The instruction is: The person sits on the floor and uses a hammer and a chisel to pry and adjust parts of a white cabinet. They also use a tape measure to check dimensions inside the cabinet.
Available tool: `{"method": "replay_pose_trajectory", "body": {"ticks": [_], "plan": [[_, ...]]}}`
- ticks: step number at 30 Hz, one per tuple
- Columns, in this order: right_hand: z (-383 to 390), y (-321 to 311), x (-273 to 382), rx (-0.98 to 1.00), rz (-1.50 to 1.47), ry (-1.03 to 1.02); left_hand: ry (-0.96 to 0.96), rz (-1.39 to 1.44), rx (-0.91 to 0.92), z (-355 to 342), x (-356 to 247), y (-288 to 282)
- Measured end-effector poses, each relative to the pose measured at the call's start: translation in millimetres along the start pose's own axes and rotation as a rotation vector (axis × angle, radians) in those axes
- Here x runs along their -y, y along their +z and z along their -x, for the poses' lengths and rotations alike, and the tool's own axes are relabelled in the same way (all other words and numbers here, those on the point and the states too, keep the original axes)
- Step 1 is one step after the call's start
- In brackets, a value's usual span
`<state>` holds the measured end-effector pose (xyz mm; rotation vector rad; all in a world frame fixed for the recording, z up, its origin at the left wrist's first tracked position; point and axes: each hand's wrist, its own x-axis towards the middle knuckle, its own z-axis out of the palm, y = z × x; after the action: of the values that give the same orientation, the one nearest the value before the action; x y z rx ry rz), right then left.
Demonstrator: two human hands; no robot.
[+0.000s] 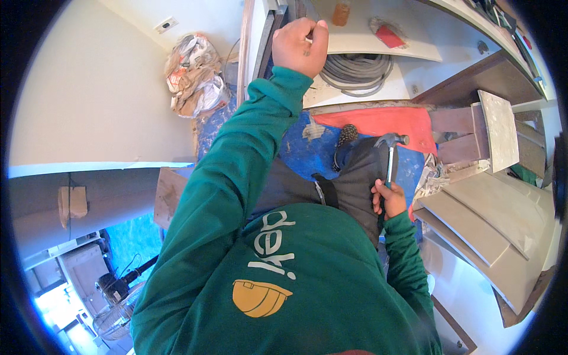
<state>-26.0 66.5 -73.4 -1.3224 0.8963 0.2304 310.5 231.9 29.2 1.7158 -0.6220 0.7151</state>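
Gripping the steel claw hammer with a bright silver shaft and blue-green handle [390, 160]: right hand [390, 199], fingers wrapped round the handle. Hammer sits over the right thigh of the dark grey trousers [364, 168], head pointing away from the body. Left hand [300, 47] is raised beside the pale upright panel with dark edge strips [253, 47], fingers curled in; can't tell if they're fully closed or pinching something small. Risks, my read: a slack right grip could drop the hammer on leg or foot. A blow near that panel, with the left hand where it is, could catch knuckles. A wide swing to the right could clip the stacked flat off-white boards [473, 213]. Rumpled blue sheet [296, 145] and flat red cloth [396, 127] may slide if weight shifts. Round coil of grey cable [358, 74], just right of the left wrist, is exposed to a stray hit. Hammer looks: claw to the left, round striking face to the right, head dull grey, shaft shiny. Handle end hidden by the palm, so no verdict on its condition.
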Motion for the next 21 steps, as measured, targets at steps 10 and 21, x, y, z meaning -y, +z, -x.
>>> {"method": "replay_pose_trajectory", "body": {"ticks": [10,21], "plan": [[-2.6,1.7,1.0,-0.010,0.025,0.006,0.227,-0.259,-0.085,-18.0,32.5,15.0],[-4.2,1.6,-1.9,-0.081,0.140,0.044,0.298,-0.204,-0.238,-15.6,31.9,27.6]]}}
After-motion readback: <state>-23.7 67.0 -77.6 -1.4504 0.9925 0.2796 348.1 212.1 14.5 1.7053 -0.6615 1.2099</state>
